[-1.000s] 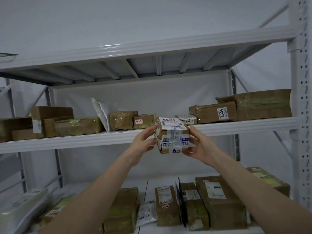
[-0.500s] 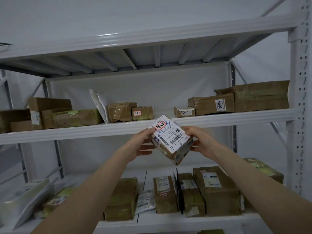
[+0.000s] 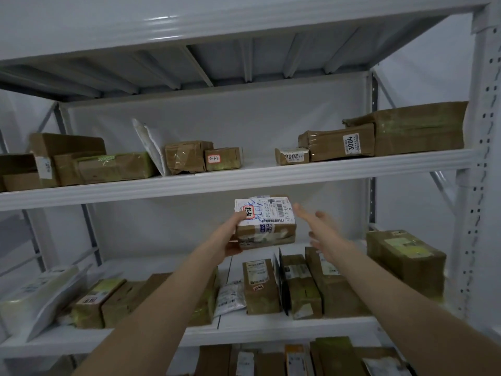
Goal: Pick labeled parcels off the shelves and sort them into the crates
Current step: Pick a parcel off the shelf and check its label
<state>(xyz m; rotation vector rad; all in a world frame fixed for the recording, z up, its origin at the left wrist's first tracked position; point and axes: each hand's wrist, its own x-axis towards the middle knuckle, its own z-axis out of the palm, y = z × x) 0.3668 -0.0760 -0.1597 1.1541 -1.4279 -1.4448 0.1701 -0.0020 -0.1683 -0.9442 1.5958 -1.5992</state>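
Observation:
A small brown parcel [image 3: 267, 227] with a white shipping label and a red-edged sticker on top hangs in front of the rack, below the middle shelf board [image 3: 244, 180]. My left hand [image 3: 233, 234] grips its left end, thumb on the sticker. My right hand [image 3: 317, 226] is just right of the parcel, fingers spread and straight, not touching it, and it is blurred. No crate is in view.
Brown parcels line the middle shelf, among them one labelled 3004 [image 3: 339, 143] and a white mailer [image 3: 150, 145]. Several more parcels stand on the lower shelf [image 3: 271, 327], right under my hands. A white perforated upright [image 3: 485, 185] stands at the right.
The parcel has come down off the middle shelf and turned label-up. My right hand has let go of it and opened; only my left hand holds it now.

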